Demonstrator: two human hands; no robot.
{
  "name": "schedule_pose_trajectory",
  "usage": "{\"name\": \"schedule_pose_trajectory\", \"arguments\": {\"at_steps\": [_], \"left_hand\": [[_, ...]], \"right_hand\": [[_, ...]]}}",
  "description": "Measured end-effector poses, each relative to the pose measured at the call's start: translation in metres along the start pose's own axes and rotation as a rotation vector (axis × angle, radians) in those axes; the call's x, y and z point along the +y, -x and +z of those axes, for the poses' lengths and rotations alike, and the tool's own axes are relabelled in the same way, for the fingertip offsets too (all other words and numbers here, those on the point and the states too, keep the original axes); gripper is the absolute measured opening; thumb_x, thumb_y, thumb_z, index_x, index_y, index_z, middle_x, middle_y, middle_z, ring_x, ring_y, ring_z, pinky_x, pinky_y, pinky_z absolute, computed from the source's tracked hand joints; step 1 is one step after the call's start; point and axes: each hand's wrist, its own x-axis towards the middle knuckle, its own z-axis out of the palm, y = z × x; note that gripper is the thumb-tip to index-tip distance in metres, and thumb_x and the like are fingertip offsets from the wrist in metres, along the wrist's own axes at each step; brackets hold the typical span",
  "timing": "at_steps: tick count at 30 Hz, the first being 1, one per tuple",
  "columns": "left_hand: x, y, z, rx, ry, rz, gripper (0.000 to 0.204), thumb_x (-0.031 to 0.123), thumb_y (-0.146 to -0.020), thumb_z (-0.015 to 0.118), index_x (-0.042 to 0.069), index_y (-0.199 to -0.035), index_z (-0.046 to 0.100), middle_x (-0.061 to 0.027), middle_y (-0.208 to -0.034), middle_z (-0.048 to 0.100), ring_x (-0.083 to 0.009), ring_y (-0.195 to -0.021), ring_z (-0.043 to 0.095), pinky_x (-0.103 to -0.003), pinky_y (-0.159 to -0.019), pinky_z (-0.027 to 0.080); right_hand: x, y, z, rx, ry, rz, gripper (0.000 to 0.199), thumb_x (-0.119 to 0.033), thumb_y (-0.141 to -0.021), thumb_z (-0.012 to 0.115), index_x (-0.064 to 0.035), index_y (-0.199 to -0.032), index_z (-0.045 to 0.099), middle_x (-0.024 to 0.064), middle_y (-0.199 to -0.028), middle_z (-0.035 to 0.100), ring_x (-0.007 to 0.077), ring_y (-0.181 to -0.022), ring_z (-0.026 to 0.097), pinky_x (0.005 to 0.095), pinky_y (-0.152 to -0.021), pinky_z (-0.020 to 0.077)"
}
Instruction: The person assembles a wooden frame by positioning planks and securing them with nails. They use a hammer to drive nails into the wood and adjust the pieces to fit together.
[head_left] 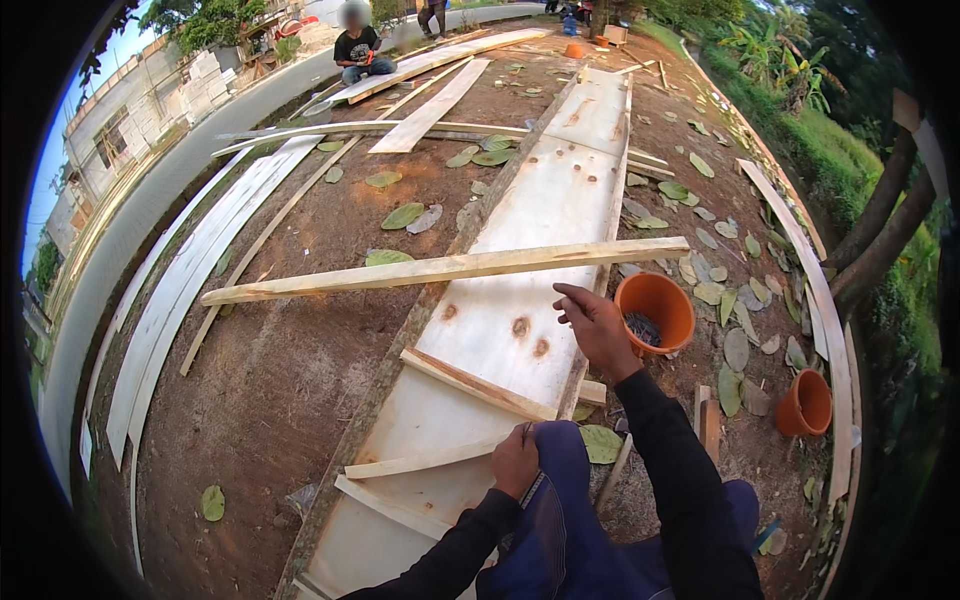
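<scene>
My left hand (515,461) is closed beside my left knee, near the end of a short wooden batten (425,459). What it grips, if anything, is hidden. My right hand (600,330) reaches over the right edge of a long pale wooden panel (490,310), index finger stretched out, nothing visible in it. Just right of it stands an orange bucket (655,312) with a heap of nails (642,328) inside. Beyond the fingertips a long wooden batten (450,267) lies across the panel, sticking out on both sides. Another short batten (478,384) crosses the panel nearer to me.
A second orange bucket (803,404) stands at the right, near a long board (800,250). Pale planks (200,290) lie at the left. Another person (362,55) sits beside boards at the far left. Leaves are scattered over the dirt; tree trunks (880,225) rise at right.
</scene>
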Motion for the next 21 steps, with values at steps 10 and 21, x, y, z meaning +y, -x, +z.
{"name": "schedule_pose_trajectory", "arguments": {"at_steps": [10,21], "left_hand": [[0.018,0.059,-0.023,-0.138,-0.297,0.223,0.037,0.045,-0.096,0.065,0.008,-0.092,0.061,-0.0175,-0.076,0.069,-0.0385,-0.074,0.069,-0.051,-0.066,0.051],[0.030,0.114,-0.042,-0.144,-0.403,0.232,0.051,0.056,-0.095,0.062,0.005,-0.091,0.064,-0.0173,-0.085,0.069,-0.0404,-0.078,0.069,-0.053,-0.071,0.053]], "right_hand": [[-0.170,-0.095,0.041,-0.053,0.269,-0.409,0.036,-0.019,-0.097,0.055,-0.0032,-0.128,0.066,0.0258,-0.098,0.071,0.0454,-0.096,0.066,0.0465,-0.088,0.0519],[-0.210,0.105,-0.014,0.091,-0.135,-0.489,0.035,-0.016,-0.104,0.058,0.0000,-0.072,0.060,0.0092,-0.058,0.054,0.0197,-0.046,0.052,0.0344,-0.048,0.0407]]}}
